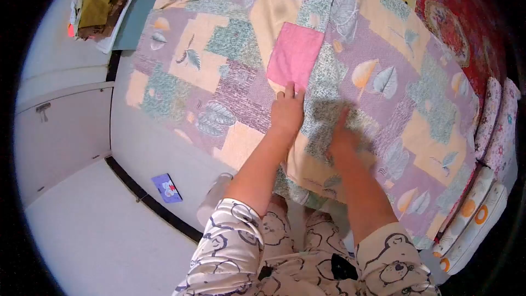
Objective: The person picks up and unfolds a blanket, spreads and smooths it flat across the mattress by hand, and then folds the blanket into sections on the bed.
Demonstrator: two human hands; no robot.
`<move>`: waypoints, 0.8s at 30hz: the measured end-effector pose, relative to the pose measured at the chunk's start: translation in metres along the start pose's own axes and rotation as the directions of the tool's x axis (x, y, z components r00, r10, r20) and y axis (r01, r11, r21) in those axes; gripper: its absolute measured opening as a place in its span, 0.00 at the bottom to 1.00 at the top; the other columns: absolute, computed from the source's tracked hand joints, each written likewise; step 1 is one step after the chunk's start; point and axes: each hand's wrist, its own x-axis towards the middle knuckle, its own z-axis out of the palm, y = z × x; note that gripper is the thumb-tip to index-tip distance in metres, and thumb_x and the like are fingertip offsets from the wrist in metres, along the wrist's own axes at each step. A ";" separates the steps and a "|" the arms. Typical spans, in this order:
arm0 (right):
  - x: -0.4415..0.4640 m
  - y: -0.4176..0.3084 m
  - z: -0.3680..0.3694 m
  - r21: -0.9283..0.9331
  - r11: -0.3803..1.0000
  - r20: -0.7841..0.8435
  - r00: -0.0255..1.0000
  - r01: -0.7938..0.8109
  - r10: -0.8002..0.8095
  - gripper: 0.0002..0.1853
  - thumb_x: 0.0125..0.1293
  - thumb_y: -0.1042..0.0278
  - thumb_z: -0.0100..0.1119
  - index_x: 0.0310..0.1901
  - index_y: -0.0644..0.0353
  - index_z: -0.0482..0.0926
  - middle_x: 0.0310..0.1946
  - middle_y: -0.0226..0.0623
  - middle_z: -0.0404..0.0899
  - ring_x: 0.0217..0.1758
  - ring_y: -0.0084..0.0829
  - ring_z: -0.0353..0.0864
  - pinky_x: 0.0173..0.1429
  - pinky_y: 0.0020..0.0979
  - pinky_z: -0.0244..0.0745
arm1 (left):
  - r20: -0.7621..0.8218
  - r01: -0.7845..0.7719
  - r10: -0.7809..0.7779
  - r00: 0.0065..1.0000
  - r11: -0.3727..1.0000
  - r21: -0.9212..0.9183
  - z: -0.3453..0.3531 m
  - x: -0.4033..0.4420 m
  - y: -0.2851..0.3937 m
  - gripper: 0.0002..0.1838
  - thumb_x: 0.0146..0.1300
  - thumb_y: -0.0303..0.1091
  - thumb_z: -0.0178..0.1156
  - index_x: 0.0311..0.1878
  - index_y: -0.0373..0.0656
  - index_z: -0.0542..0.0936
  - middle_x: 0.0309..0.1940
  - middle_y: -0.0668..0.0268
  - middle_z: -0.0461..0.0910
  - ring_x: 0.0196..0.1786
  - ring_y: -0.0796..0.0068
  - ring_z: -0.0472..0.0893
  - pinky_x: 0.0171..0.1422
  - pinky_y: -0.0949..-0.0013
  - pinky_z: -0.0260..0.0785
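A pink folded cloth [296,55] lies flat on the patterned bedspread [241,87], which has purple, cream and green patches with leaf shapes. My left hand [287,108] is at the lower edge of the pink cloth, its fingertips touching that edge and the fingers bent. To the right, my right hand [344,136] hovers over or rests on the bedspread, apart from the pink cloth, with its index finger stretched out. Its other fingers are blurred and partly hidden, and nothing shows in it.
Folded clothes [98,11] lie in a white tray [123,22] at the upper left. A purple card-like item [166,188] is on the floor at the lower left. Rolled or stacked cushions [474,219] line the right edge, beside a red patterned cloth [449,16].
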 end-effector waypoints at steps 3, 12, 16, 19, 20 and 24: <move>0.011 0.002 0.009 -0.142 0.990 -0.164 0.986 -0.009 -0.014 0.66 0.34 0.62 0.70 0.56 0.58 0.16 0.42 0.51 0.71 0.43 0.43 0.72 0.53 0.37 0.61 | -0.126 -0.061 0.072 0.989 0.994 0.090 0.008 0.000 0.000 0.19 0.47 0.29 0.48 0.46 0.46 0.69 0.50 0.57 0.63 0.41 0.61 0.70 0.39 0.65 0.67; -0.009 -0.002 -0.009 0.027 0.998 -0.113 0.992 0.051 -0.048 0.51 0.49 0.69 0.56 0.59 0.56 0.21 0.40 0.51 0.72 0.37 0.40 0.75 0.45 0.44 0.65 | -0.098 -0.124 0.133 0.986 0.988 0.091 -0.005 0.042 0.006 0.24 0.44 0.29 0.52 0.49 0.40 0.64 0.40 0.54 0.67 0.40 0.56 0.68 0.41 0.59 0.62; -0.001 -0.006 0.000 0.011 0.998 -0.112 0.992 -0.064 0.064 0.65 0.33 0.63 0.70 0.58 0.55 0.20 0.37 0.49 0.73 0.39 0.43 0.74 0.45 0.35 0.67 | -0.234 -0.151 0.156 0.960 0.988 0.040 -0.013 0.067 0.004 0.22 0.44 0.28 0.52 0.47 0.40 0.62 0.37 0.53 0.67 0.41 0.53 0.68 0.41 0.58 0.62; -0.003 -0.009 -0.003 0.001 0.995 -0.138 0.985 -0.103 0.102 0.65 0.32 0.63 0.70 0.59 0.54 0.20 0.35 0.49 0.74 0.37 0.43 0.74 0.43 0.35 0.68 | -0.261 -0.191 0.182 0.948 0.981 -0.012 -0.021 0.105 0.000 0.22 0.46 0.29 0.50 0.48 0.40 0.63 0.37 0.51 0.68 0.39 0.52 0.69 0.41 0.57 0.63; -0.005 -0.009 -0.001 -0.022 0.992 -0.105 0.987 -0.122 0.119 0.65 0.32 0.63 0.70 0.59 0.54 0.20 0.34 0.49 0.74 0.37 0.43 0.74 0.43 0.34 0.69 | -0.235 -0.174 0.159 0.959 0.984 -0.048 -0.027 0.119 0.000 0.22 0.47 0.29 0.50 0.49 0.40 0.64 0.36 0.50 0.70 0.38 0.52 0.71 0.41 0.57 0.63; -0.004 0.003 0.007 -0.009 0.999 -0.211 0.977 -0.038 0.036 0.65 0.32 0.64 0.70 0.59 0.54 0.21 0.32 0.47 0.75 0.36 0.43 0.74 0.42 0.33 0.69 | -0.187 0.024 -0.143 0.972 0.851 -0.525 -0.071 0.158 -0.032 0.09 0.49 0.29 0.46 0.28 0.35 0.73 0.17 0.54 0.74 0.22 0.60 0.75 0.29 0.65 0.66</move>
